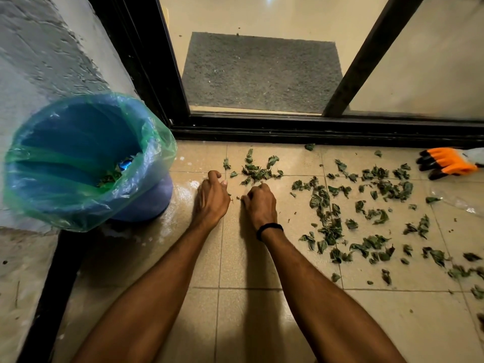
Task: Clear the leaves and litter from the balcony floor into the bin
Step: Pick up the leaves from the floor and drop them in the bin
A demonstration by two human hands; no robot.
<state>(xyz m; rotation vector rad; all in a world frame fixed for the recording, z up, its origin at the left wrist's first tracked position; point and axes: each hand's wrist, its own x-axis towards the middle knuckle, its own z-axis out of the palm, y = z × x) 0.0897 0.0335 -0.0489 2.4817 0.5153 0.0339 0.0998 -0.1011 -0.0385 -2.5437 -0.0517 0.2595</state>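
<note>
Left hand point(212, 199), right hand point(259, 203) curled; leaves point(330, 229) trail diagonally rightward; bin point(149, 203) upright.

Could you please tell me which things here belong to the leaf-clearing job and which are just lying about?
Part of the job:
- the leaves scattered on the floor
- the lined bin, some leaves already inside
- the left hand and right hand, down by the nearest leaves

Just lying about:
- the orange glove at the right edge
- the grey doormat behind the glass door

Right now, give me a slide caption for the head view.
Left hand and right hand curl over scattered leaves on the floor beside the bin.
</note>
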